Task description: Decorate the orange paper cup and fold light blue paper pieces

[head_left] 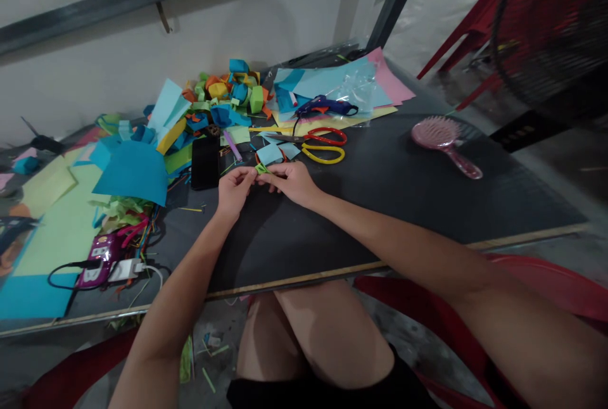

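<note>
A small folded piece of green paper [261, 169] sits between my two hands, above the dark table. My left hand [234, 190] pinches its left end, and the fingers of my right hand [295, 182] close on its right side. Just beyond my fingers lie light blue paper pieces [270, 154]. Scissors [324, 145] with one red and one yellow handle loop rest beyond my right hand. A purple pen-like stick [232, 145] and a black phone [205, 163] are beyond my left hand.
Folded paper shapes [223, 95] pile up against the wall. A blue glue gun [323, 107] lies on coloured sheets. To the right is a pink hairbrush [439, 137]; a purple power strip [99, 260] with cables is at left. A black fan [551, 29] stands beyond the table's right end.
</note>
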The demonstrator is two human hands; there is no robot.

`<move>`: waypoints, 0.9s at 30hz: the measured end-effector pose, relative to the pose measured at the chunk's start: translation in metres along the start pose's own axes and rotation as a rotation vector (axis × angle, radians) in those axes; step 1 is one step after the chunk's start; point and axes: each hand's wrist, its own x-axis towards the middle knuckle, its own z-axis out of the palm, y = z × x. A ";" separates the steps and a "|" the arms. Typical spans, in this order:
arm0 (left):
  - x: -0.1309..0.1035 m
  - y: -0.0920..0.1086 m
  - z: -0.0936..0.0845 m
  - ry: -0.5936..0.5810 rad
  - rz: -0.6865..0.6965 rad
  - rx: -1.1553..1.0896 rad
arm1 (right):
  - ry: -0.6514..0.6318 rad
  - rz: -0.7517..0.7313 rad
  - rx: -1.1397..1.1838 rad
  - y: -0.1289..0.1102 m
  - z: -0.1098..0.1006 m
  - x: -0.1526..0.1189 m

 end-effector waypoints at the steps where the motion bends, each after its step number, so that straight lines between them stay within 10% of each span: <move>1: 0.000 0.000 0.000 -0.003 0.032 0.028 | 0.003 -0.011 -0.027 -0.001 0.000 -0.001; 19: 0.001 -0.001 -0.021 -0.077 0.775 0.827 | -0.181 -0.190 -0.669 0.000 -0.019 0.008; 27: -0.001 -0.005 -0.021 -0.052 0.830 0.855 | -0.159 -0.195 -0.975 -0.014 -0.016 0.002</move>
